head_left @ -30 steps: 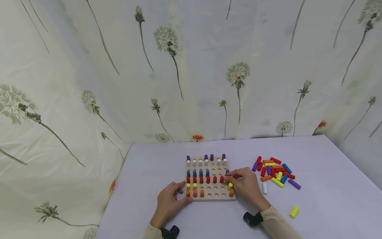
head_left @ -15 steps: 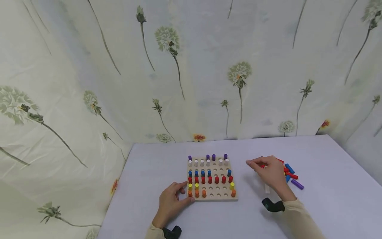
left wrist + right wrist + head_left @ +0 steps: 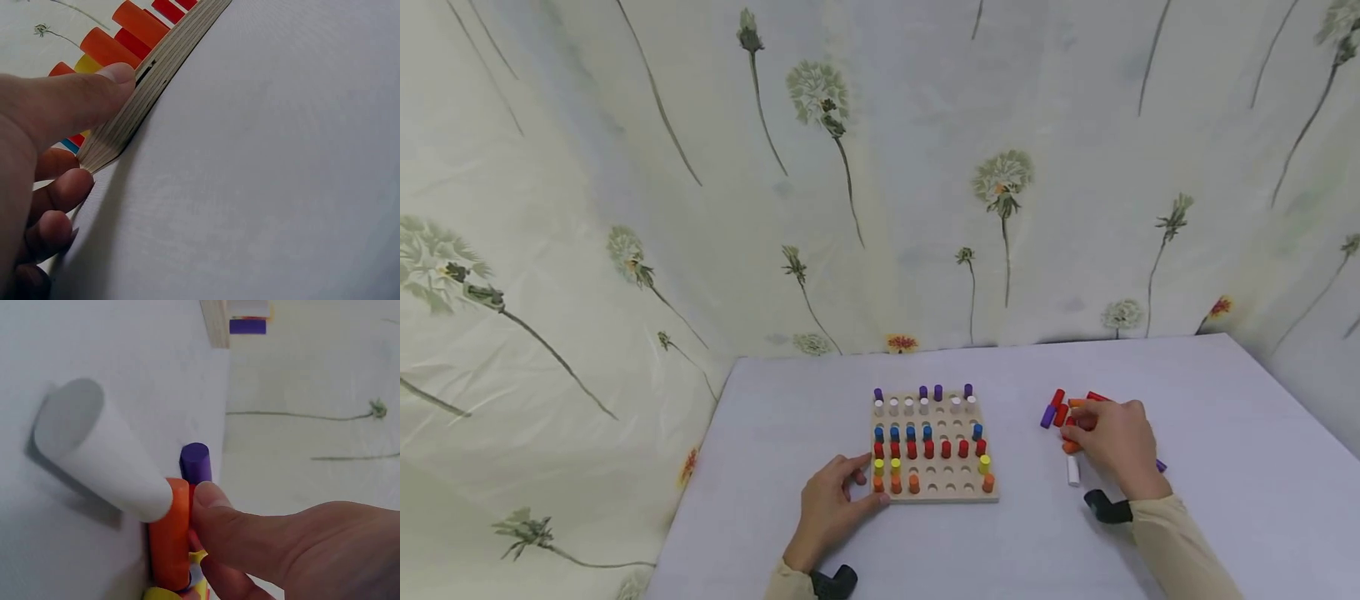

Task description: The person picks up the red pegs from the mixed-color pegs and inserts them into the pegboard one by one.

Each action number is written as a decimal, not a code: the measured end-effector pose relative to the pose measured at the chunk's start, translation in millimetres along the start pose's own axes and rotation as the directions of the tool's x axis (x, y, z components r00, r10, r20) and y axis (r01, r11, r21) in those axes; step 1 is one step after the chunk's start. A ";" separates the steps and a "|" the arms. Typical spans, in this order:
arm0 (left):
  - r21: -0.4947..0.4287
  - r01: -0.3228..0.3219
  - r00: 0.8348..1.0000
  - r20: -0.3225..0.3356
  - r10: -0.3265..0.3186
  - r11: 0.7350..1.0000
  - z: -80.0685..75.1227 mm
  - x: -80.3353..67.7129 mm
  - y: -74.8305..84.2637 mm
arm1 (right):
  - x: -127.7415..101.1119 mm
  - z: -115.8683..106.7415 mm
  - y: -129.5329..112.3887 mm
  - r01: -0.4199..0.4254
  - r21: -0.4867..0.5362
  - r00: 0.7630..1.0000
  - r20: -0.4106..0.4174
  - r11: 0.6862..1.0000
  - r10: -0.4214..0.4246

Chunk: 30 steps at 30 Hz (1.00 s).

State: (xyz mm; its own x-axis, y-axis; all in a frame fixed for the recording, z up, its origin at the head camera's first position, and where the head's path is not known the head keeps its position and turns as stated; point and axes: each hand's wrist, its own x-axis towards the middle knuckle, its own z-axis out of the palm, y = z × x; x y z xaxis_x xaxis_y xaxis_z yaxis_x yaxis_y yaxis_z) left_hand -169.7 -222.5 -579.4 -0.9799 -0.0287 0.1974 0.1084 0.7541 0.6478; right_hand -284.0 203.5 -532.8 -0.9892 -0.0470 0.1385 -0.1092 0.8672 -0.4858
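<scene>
The left hand [image 3: 831, 512] grips the pegboard [image 3: 934, 492] at its 7 o'clock corner, thumb on the near edge. At the board's 3 o'clock, the right hand [image 3: 1112, 442] covers the loose pegs [image 3: 1054, 408], fingertips touching an orange peg [image 3: 169, 534]; whether it grasps one cannot be told.

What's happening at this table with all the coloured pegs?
A person is filling a wooden pegboard with coloured pegs. Their left hand holds the board's near left corner, while their right hand reaches into the loose pile of pegs beside it, thumb against an orange peg. Many holes are empty.
</scene>
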 end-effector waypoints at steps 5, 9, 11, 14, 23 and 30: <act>0.004 -0.006 1.000 0.000 0.006 1.000 -0.3 -0.5 0.6 | -1.5 5.1 -2.0 0.009 0.007 1.000 -0.007 1.000 -0.009; 0.001 -0.009 1.000 0.002 0.009 1.000 -0.8 -0.2 1.3 | -2.3 7.6 -4.0 0.034 0.017 0.999 -0.025 0.999 -0.033; 0.001 -0.012 1.000 -0.003 0.012 1.000 -1.1 0.2 1.7 | -2.5 7.9 -4.7 0.036 0.022 0.999 -0.020 0.999 -0.035; -0.005 -0.011 1.000 -0.006 0.011 1.000 -1.8 0.4 2.8 | -2.2 7.7 -5.1 0.024 0.028 1.000 0.004 0.999 -0.024; -0.015 0.005 1.000 0.002 -0.005 1.000 -0.5 -1.5 1.6 | -0.8 8.9 -3.7 -0.008 0.047 1.000 0.021 0.999 0.007; -0.003 -0.005 1.000 -0.005 0.004 1.000 -1.1 0.5 1.2 | 2.2 3.9 -1.5 -0.018 0.096 1.000 -0.008 0.995 0.018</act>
State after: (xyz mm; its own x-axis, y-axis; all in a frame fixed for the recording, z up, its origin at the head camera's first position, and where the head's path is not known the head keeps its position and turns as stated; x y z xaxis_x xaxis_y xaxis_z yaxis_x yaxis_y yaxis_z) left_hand -169.9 -222.3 -577.7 -0.9786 -0.0284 0.2037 0.1132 0.7525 0.6487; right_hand -286.4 200.2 -535.2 -0.9903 -0.0270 0.1366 -0.1007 0.8162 -0.5689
